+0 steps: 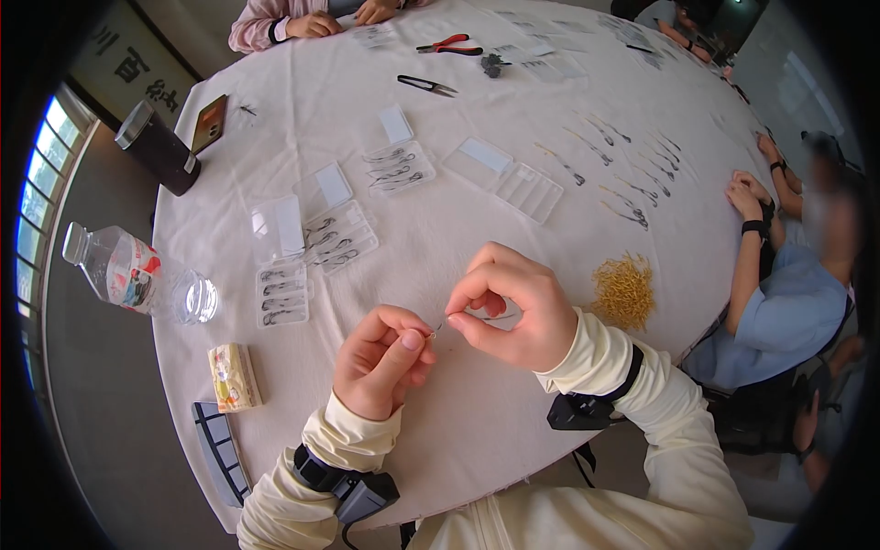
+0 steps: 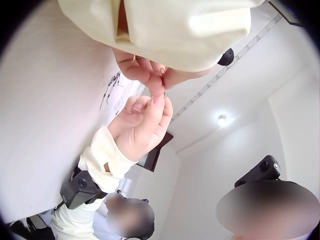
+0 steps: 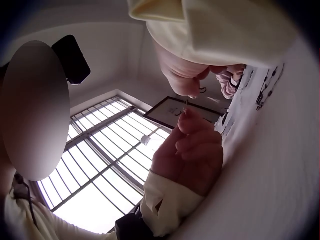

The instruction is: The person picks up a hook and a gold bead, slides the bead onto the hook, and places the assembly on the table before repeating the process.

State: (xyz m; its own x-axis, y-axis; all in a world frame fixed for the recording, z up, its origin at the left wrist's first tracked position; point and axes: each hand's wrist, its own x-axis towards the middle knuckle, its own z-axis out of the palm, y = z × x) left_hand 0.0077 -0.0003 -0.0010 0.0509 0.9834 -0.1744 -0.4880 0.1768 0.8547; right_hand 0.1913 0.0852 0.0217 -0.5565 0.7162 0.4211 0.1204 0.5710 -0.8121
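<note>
In the head view my left hand (image 1: 380,362) pinches a small gold-coloured piece (image 1: 433,335) between thumb and index finger. Just to its right, my right hand (image 1: 522,298) pinches a thin dark strand (image 1: 500,317), thumb against fingertips. Both hands are raised in front of me with their fingertips close together. In the right wrist view, a dark curved bit (image 3: 202,90) shows by my right fingers, and the gold piece (image 3: 185,105) sticks up from my left fingertips. Much of both small pieces is hidden by the fingers.
A pile of small gold-coloured pieces (image 1: 623,291) lies beside my right wrist. Ahead are strands in rows (image 1: 632,188), an open compartment box (image 1: 530,191) and filled boxes (image 1: 282,291). A water bottle (image 1: 137,275), flask (image 1: 160,151) and tissue pack (image 1: 235,378) stand left.
</note>
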